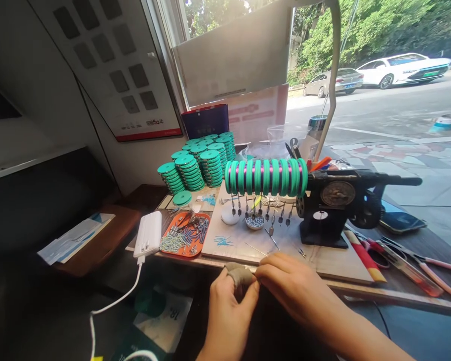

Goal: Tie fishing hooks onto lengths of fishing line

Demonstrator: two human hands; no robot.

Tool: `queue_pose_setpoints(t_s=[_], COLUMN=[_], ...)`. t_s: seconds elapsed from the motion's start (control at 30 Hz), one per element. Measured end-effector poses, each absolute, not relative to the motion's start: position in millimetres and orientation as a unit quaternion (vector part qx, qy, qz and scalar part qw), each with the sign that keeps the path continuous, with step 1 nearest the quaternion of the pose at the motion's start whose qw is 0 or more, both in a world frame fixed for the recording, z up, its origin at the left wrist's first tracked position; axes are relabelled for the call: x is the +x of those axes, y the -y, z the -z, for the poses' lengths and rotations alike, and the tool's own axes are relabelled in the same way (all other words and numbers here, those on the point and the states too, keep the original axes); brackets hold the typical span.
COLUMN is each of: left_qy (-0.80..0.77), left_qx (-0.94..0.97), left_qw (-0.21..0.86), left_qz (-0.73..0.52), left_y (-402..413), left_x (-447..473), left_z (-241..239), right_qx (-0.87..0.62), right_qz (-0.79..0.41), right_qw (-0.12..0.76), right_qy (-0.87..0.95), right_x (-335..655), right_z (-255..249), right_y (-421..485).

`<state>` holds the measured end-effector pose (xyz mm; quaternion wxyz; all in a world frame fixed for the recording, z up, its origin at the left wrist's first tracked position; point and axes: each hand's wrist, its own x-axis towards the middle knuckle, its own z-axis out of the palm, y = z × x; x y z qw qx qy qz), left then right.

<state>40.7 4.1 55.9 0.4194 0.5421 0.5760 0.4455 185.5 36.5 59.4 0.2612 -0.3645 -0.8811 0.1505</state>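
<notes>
At the front edge of the wooden board (315, 260), my left hand (229, 306) is closed in a pinch, with a beige wrap (238, 275) around a finger. My right hand (291, 281) is pinched shut right beside it, fingertips meeting those of the left. Whatever lies between the fingertips is too small to make out. Beyond the hands, a row of teal spools (266, 177) wound with pink and dark line sits on the shaft of a black winding machine (336, 195). Small weighted rigs (272, 225) hang below the spools.
An orange tray (169, 250) of small tubes and metal parts is at left, near a white power bank (148, 234). Stacked teal spools (188, 170) stand behind. A small bowl of beads (254, 222) is on the board. Pink-handled pliers (428, 268) and a phone (402, 220) lie right.
</notes>
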Motion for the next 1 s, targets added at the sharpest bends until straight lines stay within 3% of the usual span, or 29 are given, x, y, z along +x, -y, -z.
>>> queue_pose_setpoints(t_s=[0.17,0.33,0.7,1.0], left_qy=[-0.511,-0.451,-0.444,-0.475], left_qx=[0.356,0.276,0.282,0.357], left_qw=[0.619,0.715,0.721,0.670], left_qz=[-0.478,-0.457,-0.452,-0.444], left_y=[-10.4,-13.1,-13.6,-15.9], left_x=[37.0,36.3,36.8,34.2], left_z=[-48.9,-49.4,-45.7,-45.8], right_qx=[-0.350,-0.363,-0.374,-0.328], right_qz=[-0.251,-0.333,-0.345,-0.163], right_qw=[0.310,0.334,0.328,0.285], right_qy=[0.848,0.804,0.796,0.886], right_x=[191.0,189.6,189.5,189.3], right_z=[-59.0,-57.0,-56.0,-50.3], right_y=[-40.2,-44.0,-45.4,-45.7])
